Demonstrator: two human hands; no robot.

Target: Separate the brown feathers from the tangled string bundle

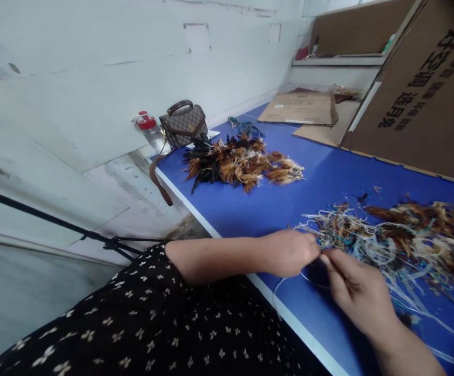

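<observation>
My left hand (291, 253) is closed in a fist above the near edge of the blue table. A thin white string (276, 297) trails from beneath it over the edge. My right hand (358, 287) meets it, thumb and forefinger pinched together at the left hand's fingertips. What lies in that pinch is too small and blurred to make out. Just beyond both hands spreads a tangled heap of white strings (381, 248) with bits of feather and blue thread. Brown feathers (415, 214) lie mixed into the heap on its far right side.
Bunches of brown and black feathers (230, 162) lie farther back on the blue table (317, 183). Behind them stand a patterned handbag (186, 125) and a red-capped bottle (152, 133). Flattened cardboard (299, 108) and a large carton (418, 99) occupy the back right.
</observation>
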